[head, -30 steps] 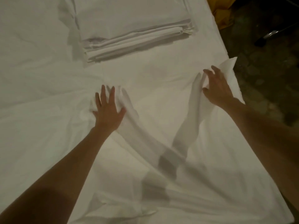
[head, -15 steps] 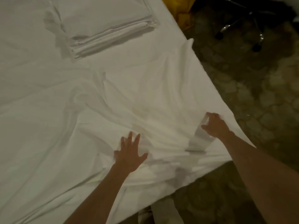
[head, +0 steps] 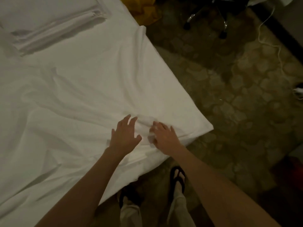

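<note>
White sheet point(head: 91, 95): this is the piece you are working. It lies spread over what looks like a bed, reaching out to the near corner point(head: 210, 128), with long creases fanning from the middle toward your hands.
Left hand point(head: 124, 135): open, fingers spread, palm down on the sheet a little in from the near edge. It grips nothing.
Right hand point(head: 165, 138): just beside the left one and closer to the corner. Its fingers lie straight on the cloth and hold nothing that shows. A pale blur by the thumb cannot be read.
Folded stack point(head: 54, 25): several white pieces already folded and piled at the far left, well apart from your hands.
Done, as I judge it: the sheet is laid out and its corner sits roughly where the bed's corner is. The stack suggests earlier pieces are finished.
Left, as I judge it: most of the work on this piece. The middle and left side are rumpled, no fold shows in it yet, and you appear to be only at the smoothing stage.
Next call: sweep both palms outward from where they rest, then take the corners once the creases are gone.
Around you: patterned floor point(head: 229, 95), your sandalled foot point(head: 177, 179) by the bed's edge, a chair base point(head: 211, 18) and a white cable point(head: 268, 41) farther off.
</note>
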The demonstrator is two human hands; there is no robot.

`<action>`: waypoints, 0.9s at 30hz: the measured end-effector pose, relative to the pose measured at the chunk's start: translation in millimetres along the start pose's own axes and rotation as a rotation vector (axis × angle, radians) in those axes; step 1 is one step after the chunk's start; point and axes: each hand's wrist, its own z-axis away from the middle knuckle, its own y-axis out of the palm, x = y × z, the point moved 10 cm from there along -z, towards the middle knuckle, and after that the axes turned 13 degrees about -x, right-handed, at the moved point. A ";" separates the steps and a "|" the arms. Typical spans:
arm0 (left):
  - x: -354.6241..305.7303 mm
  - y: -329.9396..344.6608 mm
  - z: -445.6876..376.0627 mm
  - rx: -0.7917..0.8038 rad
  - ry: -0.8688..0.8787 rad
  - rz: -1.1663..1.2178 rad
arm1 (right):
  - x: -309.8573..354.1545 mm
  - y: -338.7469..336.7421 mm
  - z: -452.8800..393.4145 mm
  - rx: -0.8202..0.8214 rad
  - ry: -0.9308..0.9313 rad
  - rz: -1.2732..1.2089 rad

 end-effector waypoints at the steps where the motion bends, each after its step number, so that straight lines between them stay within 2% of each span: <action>1: -6.1 6.8 2.6 -0.003 -0.018 0.009 | -17.6 -11.1 -2.7 -0.020 0.027 -0.040; 4: -10.3 46.8 27.7 0.062 -0.066 -0.072 | -90.1 -56.6 -15.5 -0.146 0.218 -0.148; 6: -8.0 71.6 51.4 0.107 -0.102 -0.123 | -143.2 -76.4 -15.8 -0.170 0.390 -0.191; 9: -5.9 80.3 69.2 0.023 -0.156 -0.060 | -207.9 -61.4 -0.1 0.000 0.621 -0.207; 11: -2.8 71.4 70.3 -0.089 -0.219 0.036 | -226.3 -41.7 11.3 0.108 0.688 -0.269; 13: 5.7 57.0 71.0 -0.180 -0.318 0.072 | -222.4 -35.5 12.5 0.113 0.626 -0.277; 16: 28.3 41.0 73.7 -0.211 -0.449 0.016 | -200.1 -55.8 -0.2 -0.082 0.525 -0.339; 20: 67.4 33.2 83.8 -0.117 -0.522 -0.128 | -182.0 -80.5 -19.8 -0.281 0.448 -0.464; 27: 117.2 26.6 109.5 0.059 -0.585 -0.332 | -218.1 -111.4 -18.3 -0.360 0.381 -0.315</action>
